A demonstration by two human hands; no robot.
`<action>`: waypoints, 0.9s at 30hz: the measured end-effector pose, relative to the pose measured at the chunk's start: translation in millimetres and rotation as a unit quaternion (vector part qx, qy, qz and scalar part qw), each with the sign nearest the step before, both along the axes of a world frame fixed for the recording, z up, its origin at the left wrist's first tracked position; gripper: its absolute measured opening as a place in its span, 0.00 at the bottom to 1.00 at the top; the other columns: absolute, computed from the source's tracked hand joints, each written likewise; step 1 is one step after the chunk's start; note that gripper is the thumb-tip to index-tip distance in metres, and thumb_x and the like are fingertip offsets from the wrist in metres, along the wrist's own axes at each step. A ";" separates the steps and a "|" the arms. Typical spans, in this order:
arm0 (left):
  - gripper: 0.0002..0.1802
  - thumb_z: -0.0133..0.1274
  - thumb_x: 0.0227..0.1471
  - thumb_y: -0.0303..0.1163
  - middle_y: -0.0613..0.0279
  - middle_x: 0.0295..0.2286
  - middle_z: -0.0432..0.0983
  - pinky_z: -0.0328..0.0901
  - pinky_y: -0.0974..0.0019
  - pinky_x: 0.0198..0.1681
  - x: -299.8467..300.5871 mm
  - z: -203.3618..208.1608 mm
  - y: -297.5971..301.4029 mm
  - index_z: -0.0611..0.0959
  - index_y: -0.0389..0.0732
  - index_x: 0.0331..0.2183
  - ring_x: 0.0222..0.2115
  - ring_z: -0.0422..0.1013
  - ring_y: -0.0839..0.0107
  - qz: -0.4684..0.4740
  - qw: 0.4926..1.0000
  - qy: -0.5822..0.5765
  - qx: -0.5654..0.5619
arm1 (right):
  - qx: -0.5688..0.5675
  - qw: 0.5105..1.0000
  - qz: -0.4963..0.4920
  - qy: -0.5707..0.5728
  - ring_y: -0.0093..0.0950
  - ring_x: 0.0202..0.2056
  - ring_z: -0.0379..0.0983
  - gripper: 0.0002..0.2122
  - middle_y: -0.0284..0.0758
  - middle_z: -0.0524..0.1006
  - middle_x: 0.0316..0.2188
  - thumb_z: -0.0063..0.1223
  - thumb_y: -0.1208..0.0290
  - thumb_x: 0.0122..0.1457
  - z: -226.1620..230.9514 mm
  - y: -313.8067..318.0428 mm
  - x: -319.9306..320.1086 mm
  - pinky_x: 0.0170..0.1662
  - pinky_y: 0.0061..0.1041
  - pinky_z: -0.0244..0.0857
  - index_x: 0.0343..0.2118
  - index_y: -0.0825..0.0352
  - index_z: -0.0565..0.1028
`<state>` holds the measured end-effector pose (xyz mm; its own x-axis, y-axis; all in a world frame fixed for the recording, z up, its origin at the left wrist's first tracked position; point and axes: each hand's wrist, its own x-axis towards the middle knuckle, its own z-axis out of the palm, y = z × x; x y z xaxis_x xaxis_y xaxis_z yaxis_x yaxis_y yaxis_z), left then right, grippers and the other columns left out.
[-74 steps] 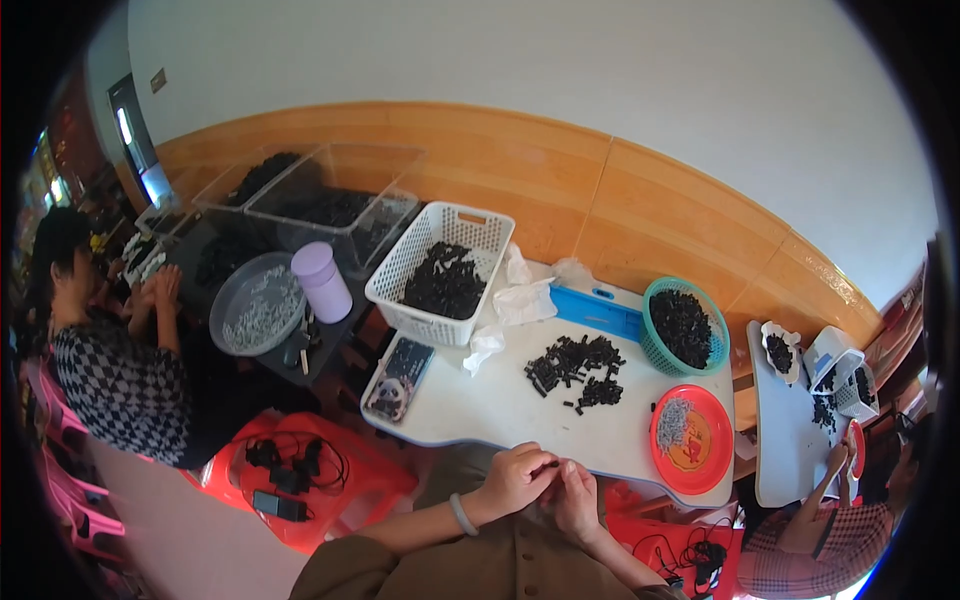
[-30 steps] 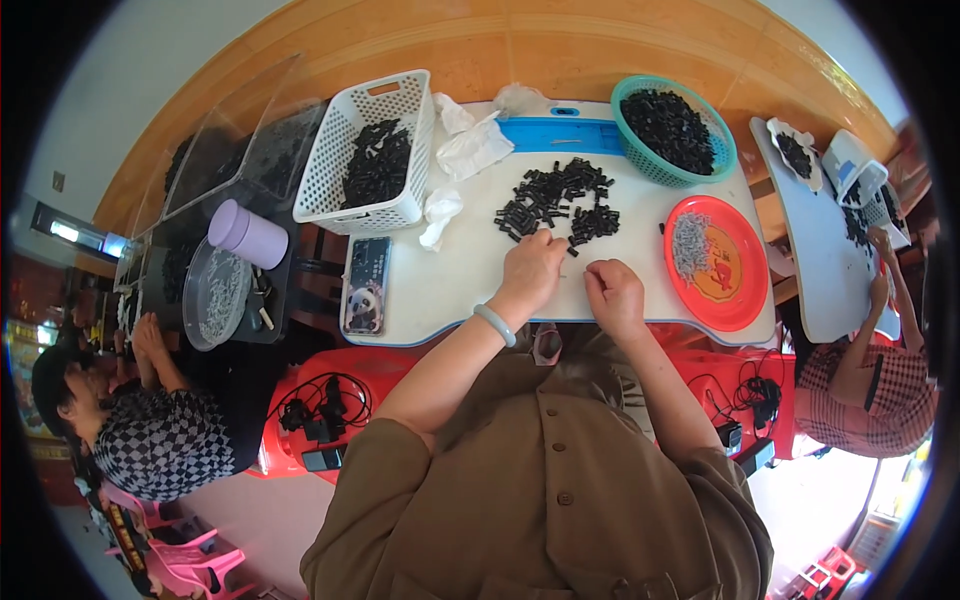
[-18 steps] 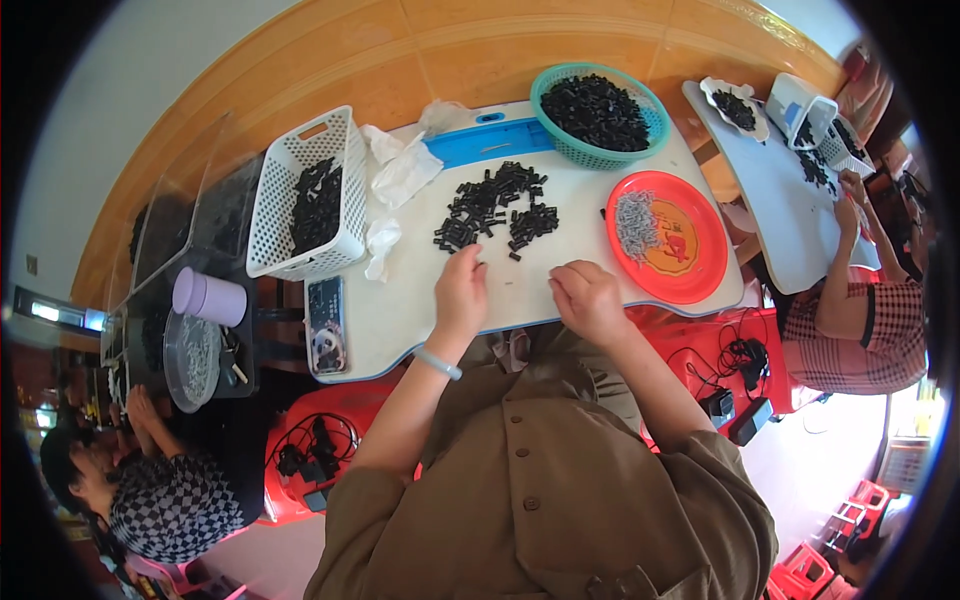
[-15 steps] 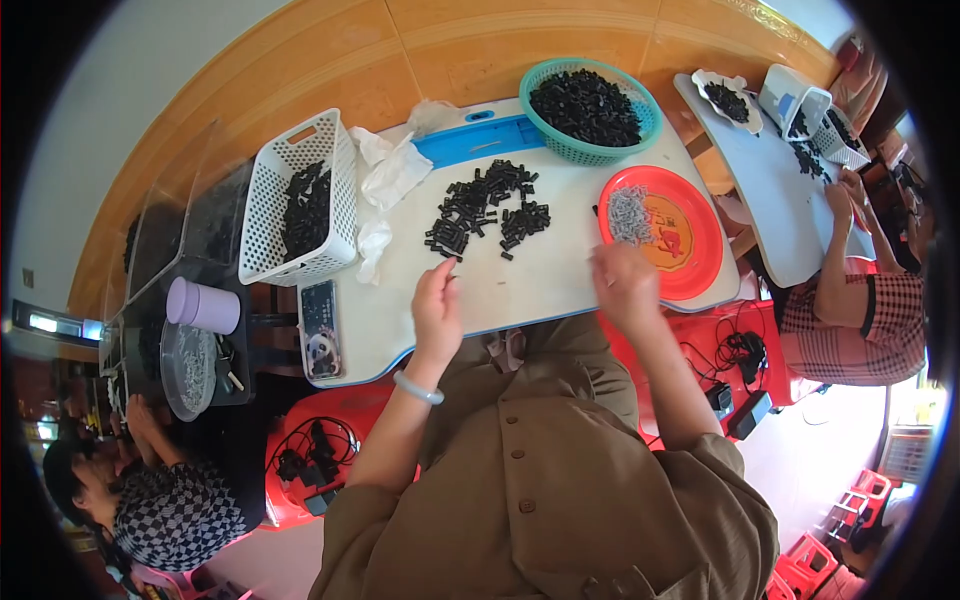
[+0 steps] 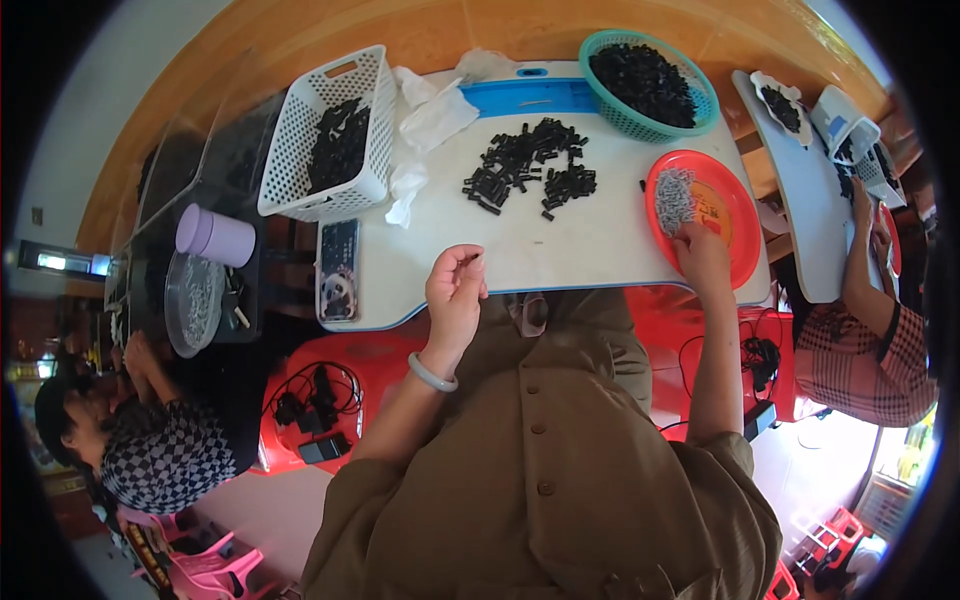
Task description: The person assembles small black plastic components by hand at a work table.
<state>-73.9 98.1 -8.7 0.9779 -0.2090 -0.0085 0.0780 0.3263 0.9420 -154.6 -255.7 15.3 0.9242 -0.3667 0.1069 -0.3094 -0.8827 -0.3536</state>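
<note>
My left hand is raised over the near edge of the white table, its thumb and fingers pinched together. A dark speck shows at the fingertips, too small to name. At the right, my right hand reaches over the rim of a red plate. Its bent fingers touch the near end of a heap of small silvery metal pieces; what the fingertips hold is hidden. Short black tube-like pieces lie in a loose heap at the table's middle, beyond both hands.
Behind the plate stands a green basket of black pieces. A white perforated basket with more, crumpled white plastic, a blue tray and a phone occupy the left and back. People work at tables on both sides.
My right hand has moved right and onto the metal pieces in the red plate. My left hand remains pinched near the table's edge. The whole view has shifted slightly.
</note>
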 end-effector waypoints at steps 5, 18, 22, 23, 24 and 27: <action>0.08 0.50 0.57 0.26 0.67 0.26 0.68 0.61 0.77 0.24 -6.3 -0.1 5.6 0.75 0.34 0.38 0.20 0.62 0.81 -0.011 1.000 -0.002 0.018 | -0.039 0.999 -0.032 0.001 0.46 0.31 0.74 0.05 0.46 0.76 0.26 0.50 0.73 0.51 0.6 2.9 1.7 0.35 0.41 0.67 0.27 0.69 0.75; 0.05 0.44 0.60 0.26 0.56 0.31 0.74 0.67 0.71 0.26 -15.9 17.6 -2.3 0.71 0.36 0.37 0.23 0.70 0.74 0.018 0.996 -0.071 -0.052 | 0.420 0.857 -0.096 -0.281 0.19 0.23 0.69 0.02 0.31 0.73 0.22 0.52 0.79 0.54 28.4 2.0 -6.9 0.27 0.19 0.65 0.30 0.70 0.73; 0.06 0.48 0.58 0.25 0.56 0.27 0.75 0.65 0.72 0.25 -19.8 24.0 -6.5 0.70 0.38 0.39 0.18 0.67 0.75 -0.005 0.998 -0.049 -0.049 | 0.538 0.773 -0.017 -0.335 0.20 0.22 0.69 0.03 0.32 0.73 0.24 0.50 0.81 0.55 73.2 35.2 -10.1 0.28 0.17 0.64 0.32 0.72 0.72; 0.08 0.49 0.57 0.24 0.56 0.26 0.75 0.65 0.72 0.25 -20.4 28.7 -8.5 0.69 0.38 0.39 0.18 0.67 0.76 -0.010 0.997 -0.053 -0.059 | 0.566 0.751 0.000 -0.341 0.20 0.22 0.69 0.03 0.33 0.73 0.25 0.49 0.82 0.55 84.5 44.9 -9.7 0.28 0.18 0.64 0.33 0.72 0.72; 0.11 0.50 0.55 0.23 0.56 0.25 0.74 0.65 0.72 0.24 -23.3 34.6 -9.9 0.68 0.38 0.40 0.18 0.66 0.76 -0.014 0.996 -0.055 -0.068 | 0.567 0.750 0.002 -0.340 0.20 0.22 0.69 0.03 0.33 0.73 0.25 0.49 0.82 0.55 96.3 55.1 -10.1 0.28 0.18 0.64 0.33 0.72 0.72; 0.15 0.53 0.52 0.19 0.52 0.26 0.76 0.65 0.74 0.23 -30.0 57.4 -14.5 0.67 0.38 0.40 0.19 0.68 0.75 -0.044 0.994 -0.060 -0.078 | 0.615 0.696 0.091 -0.358 0.21 0.23 0.69 0.04 0.34 0.73 0.27 0.48 0.81 0.56 119.8 83.3 -16.5 0.28 0.18 0.64 0.34 0.73 0.71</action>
